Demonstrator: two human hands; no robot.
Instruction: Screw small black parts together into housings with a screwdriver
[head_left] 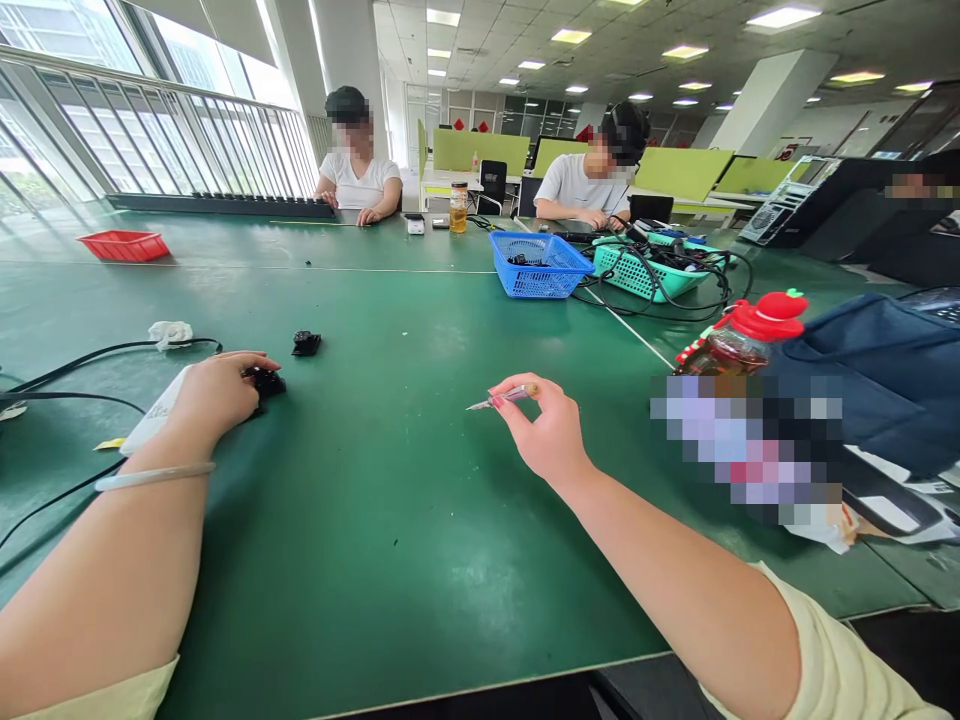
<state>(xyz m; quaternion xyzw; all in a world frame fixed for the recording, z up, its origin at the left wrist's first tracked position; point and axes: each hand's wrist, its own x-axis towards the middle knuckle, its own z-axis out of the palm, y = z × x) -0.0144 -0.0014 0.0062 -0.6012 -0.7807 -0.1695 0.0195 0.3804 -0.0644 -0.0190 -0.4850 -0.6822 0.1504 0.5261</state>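
Observation:
My right hand is raised over the green table, its thumb and fingers pinched round a small, slim, pointed tool whose tip faces left. To the left, my left hand reaches over a small black object, with its curled fingertips on it; whether they grip it is hard to tell. A white item lies partly under my left wrist. Another small black piece sits on the table just beyond that hand.
Black cables and crumpled tissue lie at left. Farther back are a red tray, blue basket and green basket with cables. A red-lidded bottle and blue bag stand at right. Two people sit opposite.

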